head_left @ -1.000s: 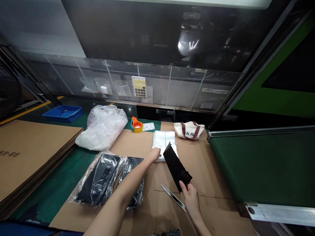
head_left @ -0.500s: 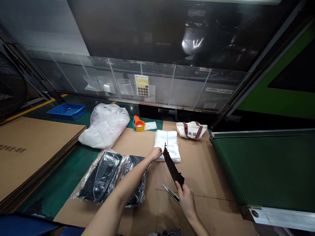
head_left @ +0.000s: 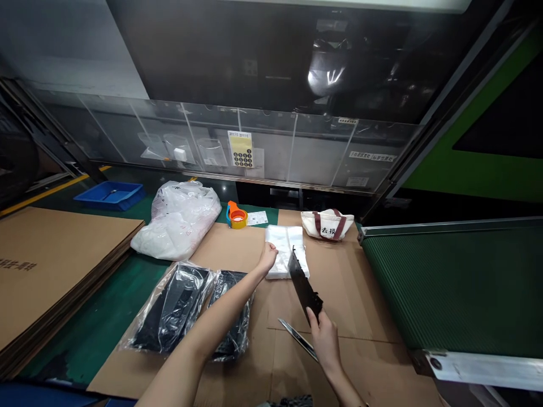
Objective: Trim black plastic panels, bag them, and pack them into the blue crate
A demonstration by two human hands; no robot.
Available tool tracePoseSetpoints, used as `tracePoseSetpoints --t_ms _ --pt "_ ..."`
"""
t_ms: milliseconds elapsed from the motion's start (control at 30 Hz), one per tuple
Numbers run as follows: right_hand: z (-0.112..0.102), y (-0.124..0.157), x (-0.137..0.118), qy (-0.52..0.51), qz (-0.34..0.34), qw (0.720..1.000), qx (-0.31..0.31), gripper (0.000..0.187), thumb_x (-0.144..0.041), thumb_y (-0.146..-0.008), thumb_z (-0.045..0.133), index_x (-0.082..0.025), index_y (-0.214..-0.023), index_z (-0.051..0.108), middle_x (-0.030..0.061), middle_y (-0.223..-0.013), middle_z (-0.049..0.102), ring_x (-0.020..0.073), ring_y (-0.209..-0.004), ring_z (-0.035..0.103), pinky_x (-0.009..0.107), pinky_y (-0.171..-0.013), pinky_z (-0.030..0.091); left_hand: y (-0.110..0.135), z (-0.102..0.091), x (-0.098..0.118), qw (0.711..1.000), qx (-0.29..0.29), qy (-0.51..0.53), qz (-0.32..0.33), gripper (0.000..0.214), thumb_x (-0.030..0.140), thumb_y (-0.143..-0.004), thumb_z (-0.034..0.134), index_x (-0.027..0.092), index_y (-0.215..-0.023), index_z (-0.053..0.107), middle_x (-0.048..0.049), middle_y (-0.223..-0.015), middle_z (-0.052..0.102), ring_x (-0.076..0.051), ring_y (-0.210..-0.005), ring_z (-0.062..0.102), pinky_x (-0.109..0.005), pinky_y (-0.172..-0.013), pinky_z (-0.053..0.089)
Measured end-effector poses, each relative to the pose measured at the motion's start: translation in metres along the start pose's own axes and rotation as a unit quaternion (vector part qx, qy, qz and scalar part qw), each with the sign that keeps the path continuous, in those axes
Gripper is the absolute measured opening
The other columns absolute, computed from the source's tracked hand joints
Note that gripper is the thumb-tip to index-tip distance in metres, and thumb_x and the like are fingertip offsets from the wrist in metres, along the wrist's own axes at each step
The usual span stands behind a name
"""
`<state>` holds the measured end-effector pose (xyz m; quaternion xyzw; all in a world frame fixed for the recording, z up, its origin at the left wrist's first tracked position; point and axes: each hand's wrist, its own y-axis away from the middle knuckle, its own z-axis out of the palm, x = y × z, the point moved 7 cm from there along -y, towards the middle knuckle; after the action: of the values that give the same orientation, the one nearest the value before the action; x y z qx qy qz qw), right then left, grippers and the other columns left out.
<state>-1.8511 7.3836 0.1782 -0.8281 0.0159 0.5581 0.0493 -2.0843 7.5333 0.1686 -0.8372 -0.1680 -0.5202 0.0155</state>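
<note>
the right hand (head_left: 324, 339) grips a black perforated panel (head_left: 304, 288) in closed fingers; the left hand (head_left: 268, 258) touches a stack of clear plastic bags (head_left: 287, 251), its grip unclear.

Here's the picture on the counter: a wide stretch of brown cardboard sheet (head_left: 339, 294) opens up to the right of the poly bag stack (head_left: 280, 251), running up to the canvas tote (head_left: 327, 224). The black panel (head_left: 304, 288) in the right hand (head_left: 324, 339) cuts across that lane, tilted, its tip over the bags. Low down, a metal strip (head_left: 298, 339) lies just beside that hand. Go left, and the plastic-wrapped black packs (head_left: 190, 308) block the way under the left hand (head_left: 268, 257). Behind them sits a white plastic sack (head_left: 178, 220). Far right, the green conveyor belt (head_left: 449, 282) closes off the side!
</note>
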Motion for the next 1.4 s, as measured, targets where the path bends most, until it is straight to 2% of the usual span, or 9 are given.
tracePoseSetpoints --t_ms 100,200,267,367,467,600,800,1167,1400 --pt "-0.018 0.001 0.002 -0.026 0.035 0.999 0.024 0.043 -0.059 -0.072 0.051 -0.022 -0.051 0.042 -0.0011 -0.043 0.047 0.014 -0.042 0.041 0.027 -0.044 0.029 0.007 -0.008 0.003 0.998 -0.029 -0.043 0.032 0.025 0.031 -0.084 0.052 0.013 -0.101 0.054 -0.0049 -0.094 0.057 -0.015 -0.08 0.057 -0.034 -0.071 0.049" --pt "-0.026 0.006 0.004 -0.151 0.092 0.984 -0.034 0.037 -0.054 -0.072 0.056 -0.017 -0.068 0.055 0.0009 -0.059 0.06 0.0151 -0.051 0.053 0.026 -0.047 0.039 0.014 -0.012 0.003 0.994 -0.067 -0.072 0.051 0.023 0.033 -0.083 0.052 0.012 -0.091 0.056 -0.003 -0.085 0.058 -0.013 -0.075 0.056 -0.032 -0.069 0.048" --pt "-0.021 0.016 0.008 -0.323 0.179 0.923 -0.108 0.032 -0.046 -0.072 0.062 -0.016 -0.085 0.06 0.003 -0.078 0.067 0.0169 -0.065 0.061 0.028 -0.057 0.047 0.019 -0.011 0.003 0.991 -0.096 -0.08 0.056 0.024 0.035 -0.083 0.052 0.011 -0.085 0.057 -0.0012 -0.079 0.057 -0.012 -0.07 0.055 -0.029 -0.065 0.048" --pt "-0.009 0.036 0.014 -0.5 0.3 0.794 -0.171 0.025 -0.032 -0.07 0.068 -0.016 -0.089 0.063 0.0047 -0.088 0.069 0.0192 -0.081 0.064 0.031 -0.071 0.051 0.028 -0.005 0.003 0.984 -0.149 -0.085 0.053 0.03 0.04 -0.085 0.047 0.011 -0.082 0.057 0.0022 -0.065 0.054 -0.008 -0.053 0.05 -0.023 -0.053 0.044" --pt "0.0 0.046 0.024 -0.549 0.352 0.74 -0.165 0.021 -0.026 -0.07 0.068 -0.014 -0.088 0.066 0.0056 -0.089 0.07 0.0204 -0.092 0.062 0.033 -0.08 0.05 0.038 -0.002 0.006 0.976 -0.191 -0.092 0.055 0.036 0.043 -0.086 0.042 0.012 -0.088 0.059 0.006 -0.05 0.045 -0.006 -0.038 0.037 -0.021 -0.043 0.035" --pt "0.006 0.045 0.03 -0.56 0.355 0.737 -0.129 0.025 -0.027 -0.071 0.068 -0.014 -0.092 0.066 0.006 -0.094 0.069 0.0215 -0.099 0.06 0.034 -0.083 0.05 0.049 -0.006 0.019 0.969 -0.196 -0.115 0.094 0.038 0.045 -0.082 0.046 0.014 -0.09 0.066 0.0035 -0.045 0.048 -0.009 -0.042 0.044 -0.022 -0.047 0.035" --pt "0.003 0.045 0.02 -0.553 0.328 0.748 -0.165 0.021 -0.02 -0.072 0.068 -0.015 -0.092 0.065 0.0047 -0.098 0.068 0.0196 -0.099 0.06 0.031 -0.085 0.05 0.055 -0.019 0.031 0.957 -0.158 -0.176 0.165 0.037 0.043 -0.08 0.046 0.016 -0.089 0.069 -0.0065 -0.089 0.069 -0.021 -0.081 0.058 -0.025 -0.07 0.04" --pt "0.013 0.043 0.034 -0.608 0.38 0.693 -0.077 0.014 -0.015 -0.065 0.073 -0.014 -0.078 0.067 0.0017 -0.081 0.071 0.0108 -0.077 0.065 0.017 -0.068 0.053 0.068 -0.024 0.037 0.92 -0.171 -0.279 0.217 0.037 0.044 -0.085 0.04 0.023 -0.099 0.067 -0.0018 -0.095 0.069 -0.019 -0.085 0.061 -0.022 -0.072 0.042" --pt "0.015 0.042 0.017 -0.574 0.358 0.734 -0.062 0.019 -0.015 -0.06 0.077 -0.013 -0.076 0.066 0.0023 -0.08 0.071 0.0102 -0.07 0.065 0.016 -0.061 0.054 0.092 -0.033 0.046 0.883 -0.074 -0.397 0.24 0.041 0.039 -0.089 0.031 0.018 -0.098 0.064 -0.0145 -0.084 0.066 -0.025 -0.077 0.062 -0.035 -0.072 0.043"
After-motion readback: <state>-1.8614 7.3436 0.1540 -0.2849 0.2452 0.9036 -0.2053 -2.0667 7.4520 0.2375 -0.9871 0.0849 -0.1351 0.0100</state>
